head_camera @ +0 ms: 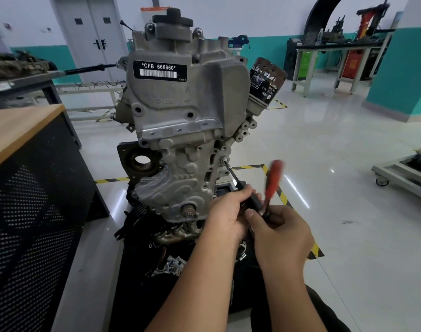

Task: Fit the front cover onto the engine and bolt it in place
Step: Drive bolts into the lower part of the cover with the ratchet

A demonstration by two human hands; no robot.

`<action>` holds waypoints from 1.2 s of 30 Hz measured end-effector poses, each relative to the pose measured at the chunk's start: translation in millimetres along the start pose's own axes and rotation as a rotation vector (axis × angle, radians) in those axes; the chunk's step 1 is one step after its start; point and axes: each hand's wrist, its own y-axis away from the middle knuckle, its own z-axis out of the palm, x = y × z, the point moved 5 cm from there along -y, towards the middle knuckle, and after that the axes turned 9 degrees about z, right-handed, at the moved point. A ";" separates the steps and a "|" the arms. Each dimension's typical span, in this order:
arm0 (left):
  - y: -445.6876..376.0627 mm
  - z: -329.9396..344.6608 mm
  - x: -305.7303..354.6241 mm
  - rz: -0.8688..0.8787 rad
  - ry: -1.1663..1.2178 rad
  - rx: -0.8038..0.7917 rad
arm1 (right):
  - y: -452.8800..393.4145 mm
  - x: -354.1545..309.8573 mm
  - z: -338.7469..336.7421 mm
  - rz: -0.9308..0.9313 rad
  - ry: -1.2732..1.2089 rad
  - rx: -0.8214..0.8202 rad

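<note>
The grey front cover sits against the engine, which stands upright on a stand in the middle of the view. A bolt sits in the cover's right edge, with a ratchet extension bar set on it. My left hand grips the black end of that bar, just right of the cover's lower part. My right hand holds the ratchet by its red handle, which is blurred and points up. The crank end pokes out at the cover's bottom.
A wooden-topped cabinet with black perforated sides stands close on the left. An oil filter sticks out of the engine's upper right. Workbenches line the far right wall, a wheeled cart stands at right, and yellow-black tape marks the floor.
</note>
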 end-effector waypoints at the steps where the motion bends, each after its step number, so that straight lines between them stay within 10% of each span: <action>1: 0.1 -0.4 0.5 -0.007 -0.003 -0.008 | 1.2 -0.1 0.7 0.001 -0.013 -0.001; 6: 3.3 -7.1 9.1 -0.089 -0.016 -0.055 | 2.3 12.5 8.8 0.275 -0.257 -0.098; 11: 4.8 -4.8 4.4 -0.127 0.016 -0.008 | 1.9 5.2 6.4 0.033 -0.009 -0.028; 17: 6.0 -6.9 6.2 -0.083 -0.007 -0.040 | 4.9 15.3 13.0 0.258 -0.227 -0.061; 25: 3.4 -1.5 6.1 -0.042 -0.097 -0.020 | 3.7 -2.3 1.2 -0.022 0.021 0.001; 36: -6.5 -3.1 -6.9 -0.059 -0.103 -0.009 | 0.8 3.3 2.7 0.051 -0.058 0.013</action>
